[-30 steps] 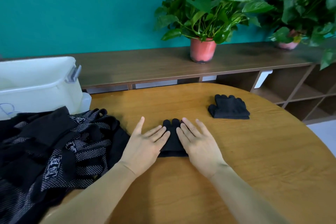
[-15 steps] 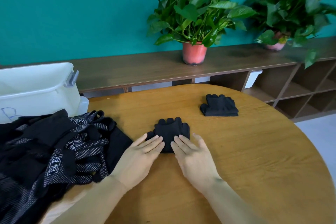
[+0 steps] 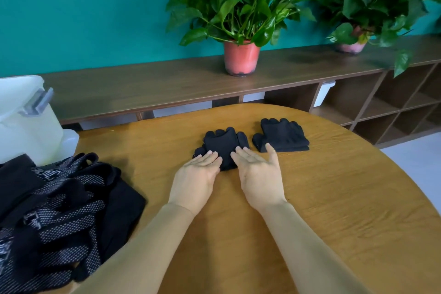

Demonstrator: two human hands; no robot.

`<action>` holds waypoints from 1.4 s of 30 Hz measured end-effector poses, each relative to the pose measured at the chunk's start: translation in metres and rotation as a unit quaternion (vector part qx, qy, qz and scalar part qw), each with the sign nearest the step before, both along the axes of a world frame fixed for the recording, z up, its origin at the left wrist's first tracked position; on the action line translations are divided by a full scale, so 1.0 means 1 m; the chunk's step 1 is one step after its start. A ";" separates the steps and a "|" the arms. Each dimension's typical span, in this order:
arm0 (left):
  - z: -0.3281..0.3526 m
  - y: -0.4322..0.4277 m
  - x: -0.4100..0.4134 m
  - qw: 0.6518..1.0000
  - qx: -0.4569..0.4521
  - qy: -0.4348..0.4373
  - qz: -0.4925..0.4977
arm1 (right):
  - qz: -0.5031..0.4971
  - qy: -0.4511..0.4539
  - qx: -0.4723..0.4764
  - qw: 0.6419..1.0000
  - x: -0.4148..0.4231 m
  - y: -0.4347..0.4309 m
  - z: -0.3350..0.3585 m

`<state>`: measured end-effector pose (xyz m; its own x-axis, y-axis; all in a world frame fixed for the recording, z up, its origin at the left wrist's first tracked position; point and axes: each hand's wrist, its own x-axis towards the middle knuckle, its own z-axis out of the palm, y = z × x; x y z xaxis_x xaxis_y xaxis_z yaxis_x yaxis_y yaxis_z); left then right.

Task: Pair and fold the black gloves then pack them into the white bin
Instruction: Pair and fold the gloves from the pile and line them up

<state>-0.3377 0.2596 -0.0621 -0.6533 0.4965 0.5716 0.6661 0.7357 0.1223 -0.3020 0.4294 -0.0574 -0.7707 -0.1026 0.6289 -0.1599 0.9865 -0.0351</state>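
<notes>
Round wooden table (image 3: 334,210), near edge out of frame. Far left: white bin (image 3: 26,131), cut off by frame, interior hidden. In front of it: heap of black dotted gloves (image 3: 59,210), count unclear, partly out of frame. Mid-table: black glove pair (image 3: 224,143), near edge hidden under fingertips. Just right, apart: folded glove pair (image 3: 281,136). Left hand (image 3: 195,179), right hand (image 3: 260,174): flat, fingers straight, gripping nothing, tips resting on black glove pair.

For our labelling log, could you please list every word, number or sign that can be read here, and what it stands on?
No text here can be read.
Pile of dotted gloves: white square printed marks, too blurred to read.
White bin: no label in view.
Red plant pot: no text.
</notes>
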 end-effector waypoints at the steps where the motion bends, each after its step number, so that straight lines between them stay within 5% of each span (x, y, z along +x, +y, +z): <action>1: -0.001 0.005 -0.005 1.000 0.008 -0.001 -0.003 | -0.010 0.004 -0.001 1.000 -0.004 0.002 0.000; 15: 0.009 0.001 0.024 0.999 -0.009 0.022 0.046 | -0.027 0.034 0.058 0.997 -0.002 0.001 0.001; 31: 0.039 -0.191 0.208 0.987 -0.006 0.046 0.152 | 0.148 0.085 0.054 0.984 0.127 -0.133 0.019; 42: 0.044 -0.307 0.224 0.969 0.013 0.091 0.230 | 0.282 0.082 0.109 0.950 0.136 -0.279 0.062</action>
